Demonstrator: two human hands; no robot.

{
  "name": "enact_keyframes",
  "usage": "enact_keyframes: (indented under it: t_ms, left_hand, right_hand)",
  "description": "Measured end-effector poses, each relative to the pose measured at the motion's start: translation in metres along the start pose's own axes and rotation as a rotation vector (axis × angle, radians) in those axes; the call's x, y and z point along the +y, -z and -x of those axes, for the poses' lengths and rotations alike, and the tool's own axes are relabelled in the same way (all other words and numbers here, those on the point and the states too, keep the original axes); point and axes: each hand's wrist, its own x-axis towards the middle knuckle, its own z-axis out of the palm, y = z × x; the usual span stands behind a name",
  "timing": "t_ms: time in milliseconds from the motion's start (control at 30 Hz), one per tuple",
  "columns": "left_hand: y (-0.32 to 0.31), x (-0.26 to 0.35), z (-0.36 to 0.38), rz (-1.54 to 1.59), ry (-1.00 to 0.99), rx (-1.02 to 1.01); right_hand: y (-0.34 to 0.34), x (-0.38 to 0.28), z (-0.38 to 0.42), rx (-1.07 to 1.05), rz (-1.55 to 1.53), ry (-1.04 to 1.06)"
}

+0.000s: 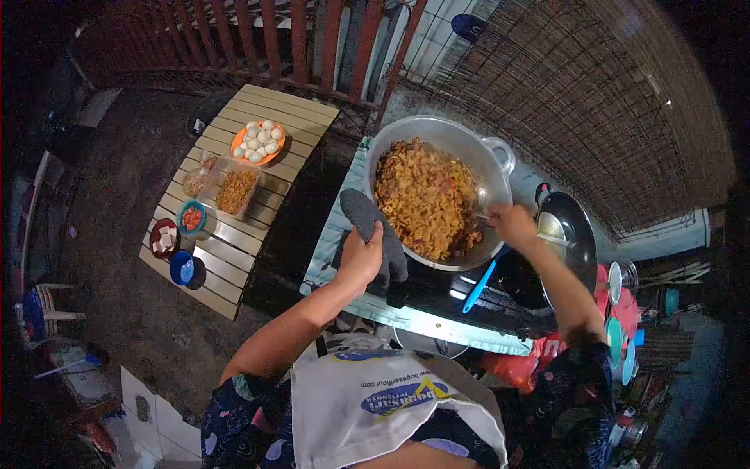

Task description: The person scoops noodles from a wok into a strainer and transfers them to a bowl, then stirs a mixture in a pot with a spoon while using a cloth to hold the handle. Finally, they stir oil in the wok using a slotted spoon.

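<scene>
A large metal pan (494, 168) full of brown-orange food (426, 199) stands on the stove. My left hand (363, 254) grips a dark grey cloth (363, 215) against the pan's near left side. At the pan's right side, my right hand (514, 227) is closed round the handle of a utensil (483, 216), whose far end is hidden in the food. Below my right hand a blue-handled utensil (479, 288) lies on the black stove top.
On the slatted table (223, 270) at left are an orange plate of eggs (258, 142), a container of brown food (234, 191) and several bowls. A black wok (574, 223) stands right of the pan. Colourful dishes (617, 336) are farther right.
</scene>
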Motion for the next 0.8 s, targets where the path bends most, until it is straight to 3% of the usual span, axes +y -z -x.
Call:
enact_keyframes:
  t_ms: [167,500,567,633,733,800]
  left_hand:
    - [0.001,0.003,0.001,-0.013,0.026,-0.006]
    - [-0.003,-0.01,-0.006,0.044,-0.028,0.033]
    - [-0.004,-0.012,-0.006,0.133,0.031,0.029]
    - [-0.003,-0.01,-0.004,0.142,-0.002,0.007]
    - [-0.002,-0.005,0.0,0.146,-0.029,-0.001]
    - [-0.002,-0.005,0.0,0.139,-0.02,0.009]
  right_hand:
    - [-0.014,-0.006,-0.001,0.127,-0.227,-0.012]
    - [0.12,-0.037,0.023,0.154,0.376,0.058]
    - [0.138,-0.038,0.023,0.216,0.499,0.264]
    - [0.152,-0.035,0.019,0.255,0.589,0.31]
    - [0.156,-0.025,0.006,0.013,0.922,0.183]
    - [0.144,-0.008,0.001,-0.092,0.874,0.192]
